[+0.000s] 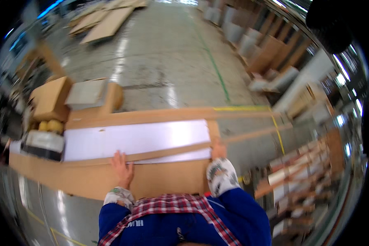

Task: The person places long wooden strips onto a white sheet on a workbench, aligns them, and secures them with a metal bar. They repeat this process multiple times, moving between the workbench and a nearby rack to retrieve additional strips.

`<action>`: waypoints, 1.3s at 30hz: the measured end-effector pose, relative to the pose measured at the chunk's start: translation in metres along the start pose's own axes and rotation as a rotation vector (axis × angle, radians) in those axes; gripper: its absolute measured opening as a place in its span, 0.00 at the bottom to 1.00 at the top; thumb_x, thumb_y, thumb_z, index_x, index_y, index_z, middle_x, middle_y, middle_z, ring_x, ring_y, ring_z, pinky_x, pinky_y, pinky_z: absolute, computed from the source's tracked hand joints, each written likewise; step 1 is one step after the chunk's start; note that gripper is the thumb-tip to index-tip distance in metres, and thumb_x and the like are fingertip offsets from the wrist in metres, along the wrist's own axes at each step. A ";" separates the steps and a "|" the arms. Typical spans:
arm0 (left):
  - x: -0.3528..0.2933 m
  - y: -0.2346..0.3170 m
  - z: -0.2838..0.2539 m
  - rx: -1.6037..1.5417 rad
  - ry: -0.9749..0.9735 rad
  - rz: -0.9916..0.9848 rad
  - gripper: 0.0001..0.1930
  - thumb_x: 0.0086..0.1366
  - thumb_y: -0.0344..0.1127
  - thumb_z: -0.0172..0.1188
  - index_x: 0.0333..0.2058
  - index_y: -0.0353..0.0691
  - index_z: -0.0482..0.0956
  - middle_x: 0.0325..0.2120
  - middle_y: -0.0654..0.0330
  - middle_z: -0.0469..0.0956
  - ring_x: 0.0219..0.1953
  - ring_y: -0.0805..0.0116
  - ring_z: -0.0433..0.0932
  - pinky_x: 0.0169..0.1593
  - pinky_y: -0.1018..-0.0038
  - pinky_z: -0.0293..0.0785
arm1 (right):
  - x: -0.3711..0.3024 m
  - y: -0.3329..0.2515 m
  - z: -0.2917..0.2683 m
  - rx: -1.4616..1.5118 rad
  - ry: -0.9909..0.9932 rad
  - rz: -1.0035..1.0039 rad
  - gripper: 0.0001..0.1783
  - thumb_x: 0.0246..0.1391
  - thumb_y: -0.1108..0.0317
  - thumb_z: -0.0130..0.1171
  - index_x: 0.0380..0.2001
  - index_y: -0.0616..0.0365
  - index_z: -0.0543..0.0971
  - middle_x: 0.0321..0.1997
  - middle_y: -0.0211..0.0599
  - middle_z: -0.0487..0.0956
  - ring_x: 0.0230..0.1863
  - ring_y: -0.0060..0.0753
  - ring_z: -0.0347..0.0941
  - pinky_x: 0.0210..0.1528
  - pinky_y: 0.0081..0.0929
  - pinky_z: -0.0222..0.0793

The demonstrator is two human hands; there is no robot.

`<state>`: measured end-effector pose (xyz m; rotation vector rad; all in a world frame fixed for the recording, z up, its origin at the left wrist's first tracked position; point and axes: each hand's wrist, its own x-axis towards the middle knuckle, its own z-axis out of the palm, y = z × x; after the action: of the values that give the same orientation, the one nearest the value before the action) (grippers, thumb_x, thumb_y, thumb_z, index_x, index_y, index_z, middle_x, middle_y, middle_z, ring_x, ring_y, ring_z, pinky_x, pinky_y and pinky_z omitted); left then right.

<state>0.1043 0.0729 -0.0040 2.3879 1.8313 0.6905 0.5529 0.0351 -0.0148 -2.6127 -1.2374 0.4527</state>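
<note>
Your left hand (122,171), fingers spread, lies by the brown strip (168,152), between ten and eleven o'clock; your right hand (218,151), at one, meets that strip, its grip too blurred to tell. The strip crosses a white sheet (131,138) at eleven. Farther, between ten and eleven, stands a brown box (48,99), contents hidden.

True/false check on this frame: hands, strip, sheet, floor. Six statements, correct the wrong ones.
1. The left hand and right hand are bare. True.
2. A brown strip lies across the white sheet. True.
3. The strip stops short of the sheet's right end. False: it runs past it.
4. The left hand is clenched. False: it is spread open.
5. The right hand is at the sheet's left end. False: right end.
6. A green line marks the floor. True.
</note>
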 end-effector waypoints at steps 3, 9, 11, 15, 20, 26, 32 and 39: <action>0.009 0.003 -0.011 -0.038 -0.039 -0.085 0.30 0.55 0.43 0.58 0.55 0.38 0.64 0.61 0.48 0.53 0.64 0.48 0.48 0.64 0.52 0.38 | 0.002 0.007 0.003 0.011 0.063 -0.028 0.32 0.58 0.46 0.38 0.43 0.69 0.70 0.38 0.68 0.74 0.41 0.64 0.71 0.47 0.50 0.64; -0.004 -0.007 0.001 -0.128 -0.067 -0.154 0.29 0.56 0.44 0.57 0.54 0.37 0.65 0.61 0.49 0.54 0.64 0.51 0.50 0.65 0.54 0.40 | 0.003 -0.015 0.010 0.402 0.313 0.291 0.34 0.58 0.46 0.37 0.42 0.74 0.69 0.42 0.66 0.73 0.46 0.65 0.68 0.49 0.44 0.63; -0.005 -0.011 0.005 -0.168 -0.076 -0.150 0.29 0.57 0.45 0.57 0.54 0.38 0.65 0.61 0.49 0.54 0.64 0.52 0.50 0.64 0.54 0.41 | 0.007 -0.004 0.014 0.465 0.295 0.178 0.34 0.58 0.46 0.37 0.42 0.74 0.70 0.44 0.66 0.72 0.47 0.64 0.68 0.49 0.45 0.63; -0.005 -0.002 0.001 -0.164 0.023 -0.126 0.28 0.58 0.46 0.56 0.54 0.38 0.65 0.60 0.50 0.55 0.63 0.52 0.51 0.64 0.54 0.42 | -0.002 -0.010 0.000 0.361 0.230 0.160 0.32 0.59 0.46 0.35 0.40 0.71 0.71 0.42 0.69 0.71 0.44 0.65 0.69 0.48 0.46 0.63; 0.000 0.014 -0.030 -0.062 0.024 -0.086 0.27 0.60 0.47 0.54 0.54 0.38 0.65 0.60 0.51 0.56 0.63 0.53 0.52 0.64 0.55 0.44 | 0.028 0.025 0.034 0.404 0.369 0.095 0.37 0.57 0.40 0.36 0.41 0.72 0.70 0.44 0.68 0.71 0.45 0.64 0.69 0.48 0.46 0.64; -0.012 0.000 -0.017 -0.078 0.089 -0.104 0.27 0.60 0.47 0.53 0.54 0.38 0.64 0.60 0.51 0.56 0.63 0.54 0.52 0.64 0.56 0.44 | 0.023 0.003 0.029 0.404 0.235 0.345 0.45 0.51 0.32 0.39 0.43 0.74 0.68 0.42 0.65 0.74 0.47 0.63 0.69 0.50 0.45 0.64; -0.007 0.001 -0.013 -0.051 0.055 -0.075 0.28 0.60 0.48 0.53 0.55 0.38 0.64 0.60 0.51 0.56 0.63 0.54 0.52 0.64 0.57 0.43 | 0.012 -0.003 0.015 0.412 0.275 0.367 0.45 0.50 0.32 0.40 0.42 0.73 0.68 0.43 0.65 0.73 0.47 0.62 0.69 0.50 0.46 0.63; -0.010 -0.005 0.003 -0.013 0.064 -0.077 0.27 0.60 0.48 0.53 0.54 0.38 0.65 0.60 0.50 0.56 0.63 0.54 0.52 0.64 0.56 0.43 | 0.014 0.005 0.019 0.485 0.301 0.223 0.39 0.54 0.40 0.40 0.41 0.76 0.70 0.43 0.66 0.73 0.46 0.63 0.69 0.49 0.45 0.63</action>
<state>0.0989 0.0656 -0.0113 2.2999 1.9252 0.7776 0.5579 0.0437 -0.0372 -2.2936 -0.6467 0.3285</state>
